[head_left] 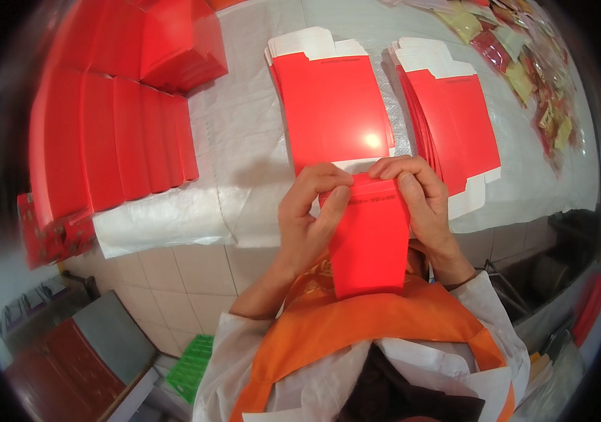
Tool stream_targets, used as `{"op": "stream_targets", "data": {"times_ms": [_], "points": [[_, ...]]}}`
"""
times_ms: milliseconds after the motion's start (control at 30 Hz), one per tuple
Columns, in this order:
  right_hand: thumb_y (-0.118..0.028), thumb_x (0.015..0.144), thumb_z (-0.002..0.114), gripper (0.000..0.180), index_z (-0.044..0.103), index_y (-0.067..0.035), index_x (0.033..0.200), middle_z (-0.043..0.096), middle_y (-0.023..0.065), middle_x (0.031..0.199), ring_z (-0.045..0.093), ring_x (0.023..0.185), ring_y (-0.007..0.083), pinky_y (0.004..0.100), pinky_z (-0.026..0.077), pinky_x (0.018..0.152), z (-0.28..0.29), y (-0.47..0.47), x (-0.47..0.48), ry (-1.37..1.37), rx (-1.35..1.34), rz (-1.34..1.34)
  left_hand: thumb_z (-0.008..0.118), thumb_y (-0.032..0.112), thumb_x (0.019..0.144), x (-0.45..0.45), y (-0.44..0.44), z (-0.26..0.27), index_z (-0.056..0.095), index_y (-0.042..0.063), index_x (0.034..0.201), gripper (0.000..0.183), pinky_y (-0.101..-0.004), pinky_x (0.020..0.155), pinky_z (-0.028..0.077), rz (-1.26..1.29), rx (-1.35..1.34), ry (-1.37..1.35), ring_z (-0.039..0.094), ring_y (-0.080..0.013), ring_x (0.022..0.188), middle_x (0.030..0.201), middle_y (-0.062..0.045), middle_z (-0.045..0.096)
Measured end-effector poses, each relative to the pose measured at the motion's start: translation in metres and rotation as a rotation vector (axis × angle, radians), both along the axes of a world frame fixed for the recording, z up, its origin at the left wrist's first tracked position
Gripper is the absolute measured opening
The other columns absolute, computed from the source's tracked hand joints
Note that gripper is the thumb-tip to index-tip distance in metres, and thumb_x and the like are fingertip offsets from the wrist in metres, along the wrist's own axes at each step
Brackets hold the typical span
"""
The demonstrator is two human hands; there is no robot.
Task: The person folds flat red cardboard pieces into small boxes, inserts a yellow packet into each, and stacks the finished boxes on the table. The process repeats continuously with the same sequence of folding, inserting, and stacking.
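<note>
A red cardboard box [369, 240] is held close to my orange apron, its far end between both hands. My left hand [315, 203] pinches the left corner of that end with thumb and fingers. On the opposite corner, my right hand [423, 195] has its fingers over the top edge and its thumb against the face. A line of small dark print runs just below the edge. Beyond the box lies a stack of flat red box blanks [335, 108] with white flaps. A second stack of blanks [451, 126] is beside it on the right.
Assembled red boxes [137, 137] stand in rows on the table's left. White woven plastic sheeting [242, 174] covers the table. Several small plastic packets [522, 63] are heaped at the far right. A green plastic crate [192, 366] is low on the left.
</note>
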State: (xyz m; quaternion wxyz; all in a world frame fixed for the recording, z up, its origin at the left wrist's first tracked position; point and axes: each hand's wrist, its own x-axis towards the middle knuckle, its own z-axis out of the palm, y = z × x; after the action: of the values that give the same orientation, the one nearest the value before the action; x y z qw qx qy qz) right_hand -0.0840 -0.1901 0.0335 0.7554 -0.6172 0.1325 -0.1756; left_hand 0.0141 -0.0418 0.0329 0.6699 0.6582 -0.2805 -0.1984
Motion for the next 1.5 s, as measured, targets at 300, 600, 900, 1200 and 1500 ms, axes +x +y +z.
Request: {"op": "stream_targets", "data": {"times_ms": [300,600,900,1200,1500], "points": [[0.0,0.089,0.046,0.012,0.057,0.004,0.087,0.062,0.0138,0.099,0.057,0.102,0.0212,0.0334,0.045,0.086,0.007,-0.008,-0.001,0.083,-0.182,0.087,0.061,-0.004,0.078,-0.001,0.001,-0.001,0.058,-0.003,0.085,0.008,-0.0279,0.076,0.045,-0.002,0.044,-0.184,0.057,-0.0184,0.089,0.095,-0.012,0.062],[-0.009,0.085,0.058,0.015,0.063,-0.004,0.099,0.061,0.0091,0.108,0.057,0.104,0.0233,0.0328,0.044,0.09,0.022,-0.092,0.007,-0.005,-0.674,0.388,0.075,0.017,0.073,0.066,0.002,0.048,0.046,0.004,0.085,0.034,-0.0279,0.074,0.043,-0.509,0.491,-0.099,0.051,-0.0144,0.087,0.096,-0.007,0.052],[-0.014,0.087,0.049,0.052,0.033,-0.003,0.136,0.029,0.0244,0.141,0.026,0.131,0.0399,0.0443,0.02,0.109,-0.13,-0.488,0.049,0.51,-1.945,0.019,0.05,0.032,0.092,0.066,0.07,0.002,0.041,0.004,0.124,0.043,-0.0288,0.085,0.043,0.483,-0.121,0.584,0.051,-0.0126,0.1,0.11,-0.004,0.053],[-0.019,0.087,0.053,0.05,0.037,-0.003,0.132,0.041,0.0218,0.132,0.042,0.121,0.0326,0.0416,0.033,0.1,-0.14,-0.492,0.047,0.568,-1.675,-0.235,0.047,0.045,0.092,0.045,0.068,-0.001,0.019,0.015,0.141,0.064,-0.0424,0.093,0.042,0.549,-0.307,0.794,0.043,-0.0169,0.121,0.135,-0.003,0.038],[-0.017,0.085,0.057,0.042,0.048,0.002,0.122,0.049,0.016,0.123,0.05,0.111,0.0245,0.0355,0.044,0.089,-0.009,-0.333,-0.02,0.221,-1.155,-0.695,0.051,0.038,0.092,0.043,0.052,-0.021,0.018,0.012,0.143,0.066,-0.0308,0.091,0.041,0.578,-0.281,0.512,0.046,-0.015,0.109,0.122,-0.008,0.046]]}}
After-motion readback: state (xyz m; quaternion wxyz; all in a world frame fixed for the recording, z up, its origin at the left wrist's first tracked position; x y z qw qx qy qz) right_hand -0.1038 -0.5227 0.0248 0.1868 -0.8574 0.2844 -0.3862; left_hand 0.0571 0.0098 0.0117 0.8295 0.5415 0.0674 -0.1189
